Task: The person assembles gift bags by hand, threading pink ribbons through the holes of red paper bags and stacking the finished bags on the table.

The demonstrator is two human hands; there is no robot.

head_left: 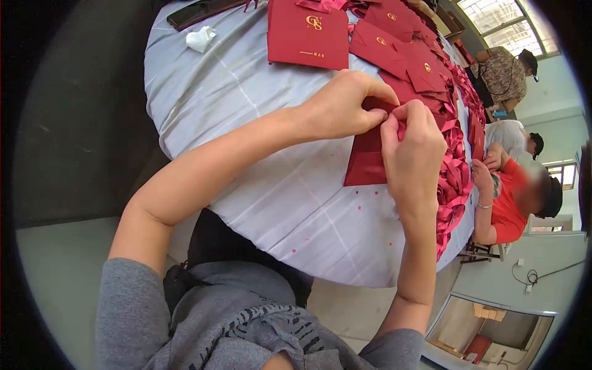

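Observation:
A dark red card envelope [365, 168] lies on the cloth beneath my hands, its upper part hidden by them. Over its top, my left hand [351, 103] is closed, thumb and forefinger pinched together at the red ribbon. My right hand [414, 151] meets it there, fingertips also pinched, with a bit of the shiny red ribbon [401, 131] showing between the fingers. The exact spot where the fingertips meet is partly covered. Beyond my left hand lies a stack of red envelopes [308, 37] with gold lettering.
More gold-printed envelopes [385, 46] spread at the far side, beside a long heap of red ribbons [453, 179]. A crumpled white tissue [200, 39] and a dark phone-like object [203, 12] lie at upper left. A person in a red shirt [509, 203] works across the white-covered table [296, 191].

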